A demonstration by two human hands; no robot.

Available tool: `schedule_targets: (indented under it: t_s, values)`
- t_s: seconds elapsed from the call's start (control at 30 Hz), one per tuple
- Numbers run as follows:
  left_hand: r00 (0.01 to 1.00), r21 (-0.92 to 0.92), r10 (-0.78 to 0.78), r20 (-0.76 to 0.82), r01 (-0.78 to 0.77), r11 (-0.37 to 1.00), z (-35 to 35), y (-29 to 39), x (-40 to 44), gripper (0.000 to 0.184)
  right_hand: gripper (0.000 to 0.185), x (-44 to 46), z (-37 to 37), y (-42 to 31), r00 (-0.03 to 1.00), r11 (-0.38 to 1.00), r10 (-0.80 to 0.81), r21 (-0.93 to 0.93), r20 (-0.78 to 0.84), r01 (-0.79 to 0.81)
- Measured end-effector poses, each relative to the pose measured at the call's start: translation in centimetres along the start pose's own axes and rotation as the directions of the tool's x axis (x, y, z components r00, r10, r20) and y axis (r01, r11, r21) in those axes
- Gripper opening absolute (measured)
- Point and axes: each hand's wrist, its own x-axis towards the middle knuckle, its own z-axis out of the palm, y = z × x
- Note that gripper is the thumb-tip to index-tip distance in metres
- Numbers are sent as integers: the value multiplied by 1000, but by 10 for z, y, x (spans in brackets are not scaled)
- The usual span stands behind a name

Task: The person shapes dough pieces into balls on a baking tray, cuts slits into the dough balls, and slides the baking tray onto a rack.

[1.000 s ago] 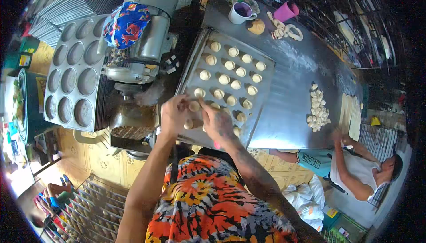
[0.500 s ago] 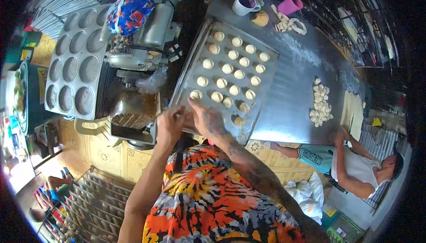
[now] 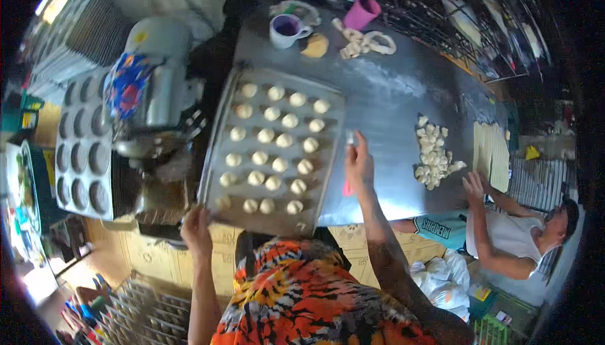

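A metal baking tray point(image 3: 277, 218) bears rows of small round dough pieces point(image 3: 266, 135), several of them with a slit or crease on top. My left hand point(image 3: 196, 226) is closed at the tray's near left corner, its fingers on the rim. Off the tray's right side, over the steel table point(image 3: 384, 162), my right hand point(image 3: 360, 167) is closed around a small tool with a pink end point(image 3: 347, 187) and a pale, shiny tip. Blur and my fingers hide the tool's exact kind. Farther right lies a heap of small dough pieces point(image 3: 435, 153).
Left of the tray stand a mixer-like machine point(image 3: 161, 93) and stacked muffin tins point(image 3: 79, 149). A mug point(image 3: 287, 30), a pink cup point(image 3: 362, 13) and dough strips point(image 3: 359, 46) sit at the back. A co-worker point(image 3: 510, 235) works at the right with dough strips point(image 3: 491, 149).
My hands, close together over the tray's near left part before, are now apart: left at the corner, right beyond the right edge. My view has shifted, and the co-worker's hand has lifted.
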Motion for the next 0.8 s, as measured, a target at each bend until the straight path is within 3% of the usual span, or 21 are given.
schedule_targets:
  t_s: [0.03, 0.1, 0.13, 0.2, 0.23, 0.3, 0.33, 0.4, 0.47, 0.57, 0.63, 0.8]
  values:
    - [1000, 9, 25, -2, -25, 1000, -6, -21, -3, 20, 37, 24, -5, 36, 1000, 1000, -5, 11, -14, 5]
    - [997, 153, -52, -48, 59, 986, -6, -7, -28, 20, 30, 71, -3, 101, 993, 975, -109, -187, 48, 117]
    - [991, 157, -53, -124, 72, 985, 4, 4, -46, 21, 30, 80, -5, 109, 991, 978, -126, -166, 34, 130]
    - [967, 241, -47, -249, 109, 964, 24, 8, -79, 24, 33, 107, -14, 111, 974, 901, -149, -383, 170, 204]
    - [947, 268, -169, -275, 244, 932, 18, -11, -93, 25, 33, 137, -14, 103, 975, 906, -175, -365, 140, 215]
    - [949, 120, -129, -288, 170, 978, 30, -40, -127, 27, 39, 182, -9, 75, 945, 926, -327, -197, 7, 322]
    - [945, 108, -110, -307, 149, 983, 51, -21, -129, 27, 42, 199, -3, 63, 918, 916, -393, -115, -55, 385]
    - [947, 200, -147, -286, 209, 957, 78, 19, -160, 33, 49, 269, 36, 31, 958, 953, -287, 108, 24, 283]
    - [941, 179, -187, -283, 243, 953, 101, 36, -179, 32, 62, 331, 72, -10, 954, 983, -178, 86, 242, 162]
    - [938, 150, -244, -245, 285, 947, 120, 47, -195, 31, 74, 373, 121, -37, 987, 993, -115, -18, 116, 118]
    - [910, 45, -347, -226, 366, 930, 122, 41, -212, 30, 76, 395, 140, -39, 973, 999, -34, -8, 226, 37]
    - [855, -13, -432, -285, 447, 894, 130, 50, -256, 31, 74, 407, 159, -12, 893, 983, -91, 183, 441, 9]
